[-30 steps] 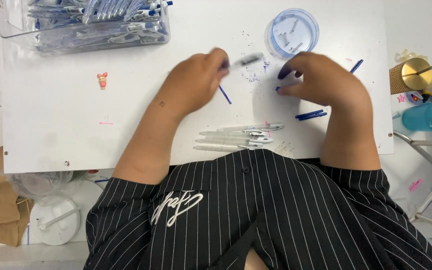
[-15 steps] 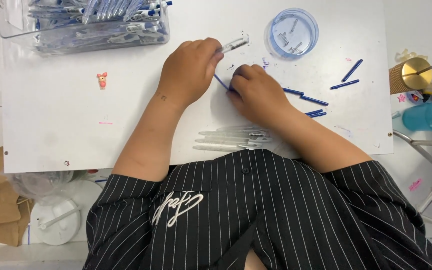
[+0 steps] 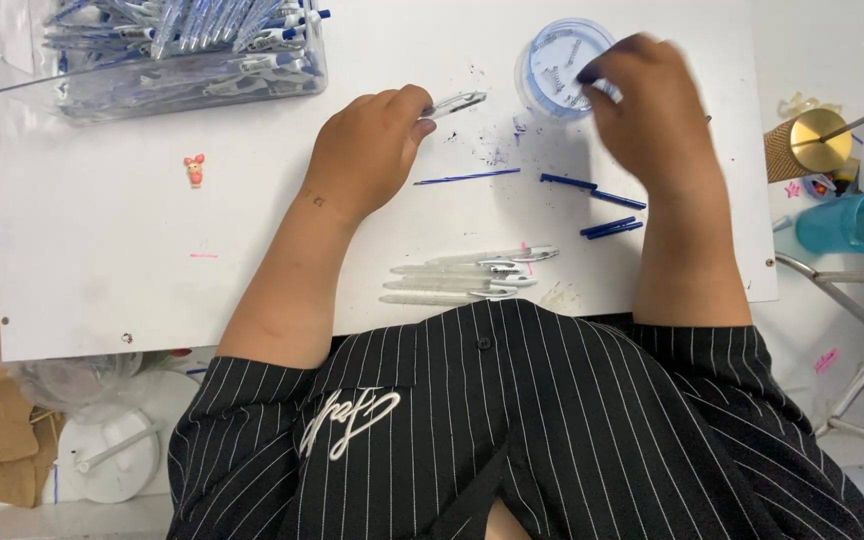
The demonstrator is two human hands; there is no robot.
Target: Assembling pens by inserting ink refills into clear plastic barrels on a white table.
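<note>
Taking the white board (image 3: 252, 260) in front of you as reference: the clear bin of pens (image 3: 157, 55) sits on its far left corner, the small round tub (image 3: 552, 70) on its far right part, and a row of pen barrels (image 3: 462, 280) lies along its near edge at the middle. Your left hand (image 3: 367, 150) rests on the board's centre gripping a pen barrel (image 3: 455, 102), with a thin refill (image 3: 467, 177) just right of it, while your right hand (image 3: 652, 110) is over the tub's right rim and loose refills (image 3: 597, 205) lie nearer you. Off the board's right edge stand a cup (image 3: 857, 220) and, behind it, a round container (image 3: 812, 145).

A white table (image 3: 132, 230) bears pen barrels (image 3: 462, 277) and blue refills (image 3: 592, 195).
</note>
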